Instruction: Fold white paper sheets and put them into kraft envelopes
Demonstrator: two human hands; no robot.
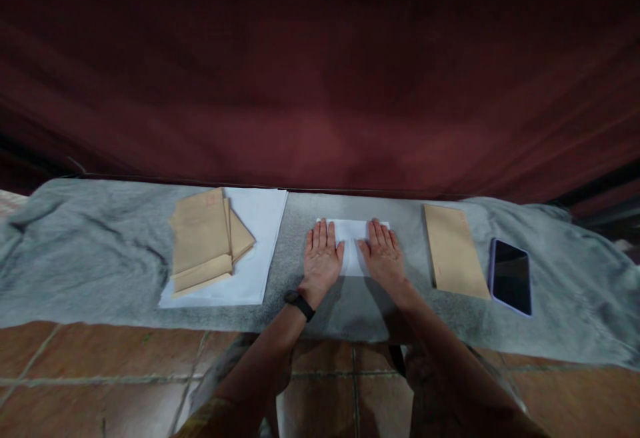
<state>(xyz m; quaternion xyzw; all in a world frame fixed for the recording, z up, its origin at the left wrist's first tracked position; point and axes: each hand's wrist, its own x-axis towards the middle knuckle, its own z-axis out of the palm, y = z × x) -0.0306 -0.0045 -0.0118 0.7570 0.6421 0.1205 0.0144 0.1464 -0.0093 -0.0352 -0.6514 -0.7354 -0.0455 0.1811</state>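
Observation:
A white sheet of paper (354, 265), apparently folded, lies on the grey cloth in front of me. My left hand (323, 255) rests flat on its left end, fingers stretched forward. On its right end my right hand (384, 251) lies palm down in the same way, with the thumb out toward the other hand. Between the two thumbs the middle of the paper shows; the parts under my palms are hidden. Neither hand grips anything.
A stack of white paper (255, 278) lies to the left with several brown envelopes (203, 231) on it. Right of my hands are a brown envelope stack (453, 248) and a phone (511, 277). Grey cloth (100, 245) covers the narrow surface; a dark red curtain (310, 138) hangs behind.

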